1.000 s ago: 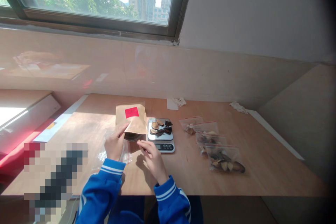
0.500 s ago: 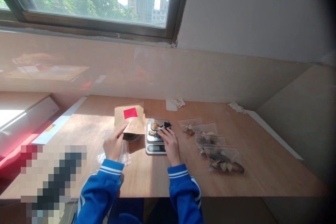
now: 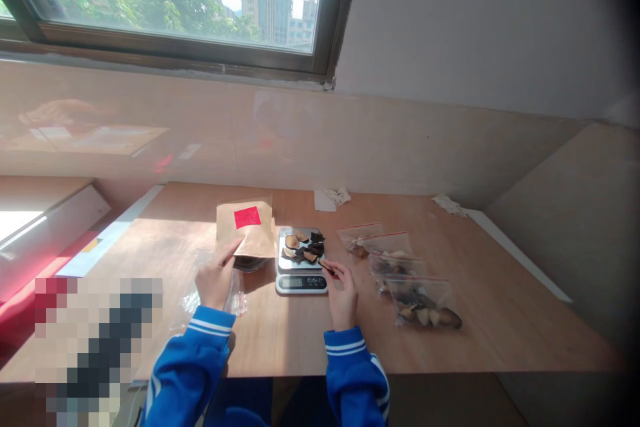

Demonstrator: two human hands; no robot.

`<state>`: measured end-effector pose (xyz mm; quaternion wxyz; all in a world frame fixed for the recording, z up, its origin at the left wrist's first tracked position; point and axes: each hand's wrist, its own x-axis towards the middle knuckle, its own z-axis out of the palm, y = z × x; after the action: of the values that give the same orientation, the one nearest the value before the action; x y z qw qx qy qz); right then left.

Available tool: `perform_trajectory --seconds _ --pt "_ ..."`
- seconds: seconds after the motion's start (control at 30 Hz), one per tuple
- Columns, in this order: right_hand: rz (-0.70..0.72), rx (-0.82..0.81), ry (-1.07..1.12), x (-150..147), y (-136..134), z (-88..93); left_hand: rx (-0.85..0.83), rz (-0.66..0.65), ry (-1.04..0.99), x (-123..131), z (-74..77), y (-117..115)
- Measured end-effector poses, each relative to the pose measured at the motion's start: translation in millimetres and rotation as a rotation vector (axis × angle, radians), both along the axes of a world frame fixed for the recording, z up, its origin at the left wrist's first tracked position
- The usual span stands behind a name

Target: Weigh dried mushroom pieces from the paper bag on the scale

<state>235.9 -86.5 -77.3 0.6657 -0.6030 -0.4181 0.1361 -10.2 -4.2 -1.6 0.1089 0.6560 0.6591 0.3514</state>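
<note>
A thin dark slice [image 3: 327, 267] sits pinched between thumb and forefinger of the right hand [image 3: 343, 293], just off the right edge of a small digital scale [image 3: 301, 283] and a little above the table [image 3: 500, 327]. The other fingers are loosely curled, a light grip that seems suited to so thin and brittle a piece. The slice lies at the hand's fingertips, on the side facing the scale, whose platform carries a small heap of brown and black dried pieces [image 3: 303, 250].

To the left of the scale, touching or nearly touching it, a kraft pouch [image 3: 247, 235] with a red label [image 3: 247, 217] stands tilted. The left hand [image 3: 215, 280] is closed on its lower corner, apparently propping it up. A clear plastic bag [image 3: 236, 299] lies under that hand; whether the fingers grip it too is hard to tell at this range.

To the right, well apart from the hands, a row of filled zip bags [image 3: 400, 265] overlaps along the table.
</note>
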Motion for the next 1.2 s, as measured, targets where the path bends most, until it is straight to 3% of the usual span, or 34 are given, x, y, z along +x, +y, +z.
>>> perform_trajectory --seconds 0.2,0.37,0.47,0.63,0.87,1.03,1.2 --pt "0.014 -0.041 -0.206 -12 -2 15.8 0.001 -0.005 -0.008 0 0.2 -1" --pt "0.123 -0.033 -0.364 -28 11 28.8 -0.014 -0.006 -0.006 -2 -0.4 0" --pt "0.136 -0.032 -0.465 -36 23 29.6 -0.014 -0.016 -0.013 -2 0.5 0" --pt "0.033 -0.119 -0.648 -38 28 22.3 0.0 -0.036 -0.019 -3 2.6 -2" --pt "-0.108 -0.135 -0.616 -26 20 9.3 -0.008 -0.013 -0.01 -2 -0.5 -1" --pt "-0.118 -0.233 -0.643 -25 26 12.9 -0.003 -0.014 -0.029 -1 -0.8 -2" --pt "-0.121 -0.218 -0.618 -22 23 16.2 -0.004 -0.011 -0.003 -3 0.1 -2"
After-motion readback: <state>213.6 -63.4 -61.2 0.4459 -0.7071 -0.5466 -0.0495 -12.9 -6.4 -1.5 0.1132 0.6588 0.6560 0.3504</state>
